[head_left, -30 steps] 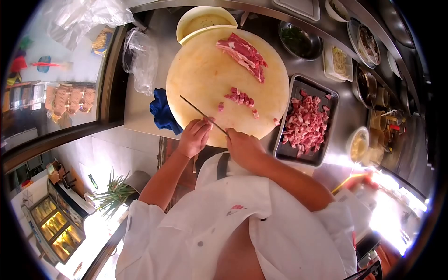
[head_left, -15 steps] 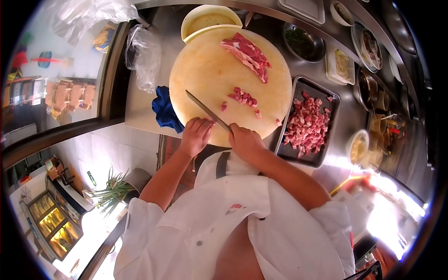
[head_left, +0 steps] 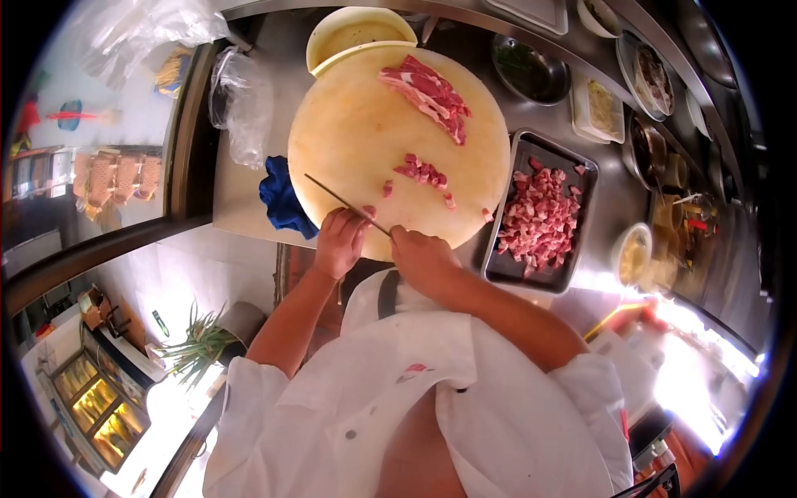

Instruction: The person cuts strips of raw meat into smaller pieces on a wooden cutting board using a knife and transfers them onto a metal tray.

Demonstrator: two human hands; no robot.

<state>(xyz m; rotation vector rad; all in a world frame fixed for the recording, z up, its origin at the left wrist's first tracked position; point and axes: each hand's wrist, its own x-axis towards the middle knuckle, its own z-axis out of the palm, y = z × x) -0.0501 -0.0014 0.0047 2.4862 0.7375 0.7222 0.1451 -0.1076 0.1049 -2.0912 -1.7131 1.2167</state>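
My right hand (head_left: 423, 259) is wrapped round the handle of a knife (head_left: 340, 198), whose blade points up and left over the round cutting board (head_left: 340, 124). At the board's near edge my left hand (head_left: 339, 242) is closed, its fingertips against a small piece of meat (head_left: 368, 214) beside the blade. Farther up the board lies a large slab of raw meat (head_left: 427, 93). A short row of cut pieces (head_left: 421, 171) and a few loose bits lie below it. Many meat cubes (head_left: 540, 220) fill a dark tray to the right.
The tray (head_left: 493, 270) stands close to the board's right side. A pale container (head_left: 320, 37) touches the board's far edge. A blue cloth (head_left: 285, 199) and a plastic bag (head_left: 246, 116) lie left. A metal bowl with greens (head_left: 531, 70) is at the back right.
The knife blade was turned flatter to the camera half a second ago and now appears edge-on. My hands stay at the board's near edge; the whole view has shifted slightly.
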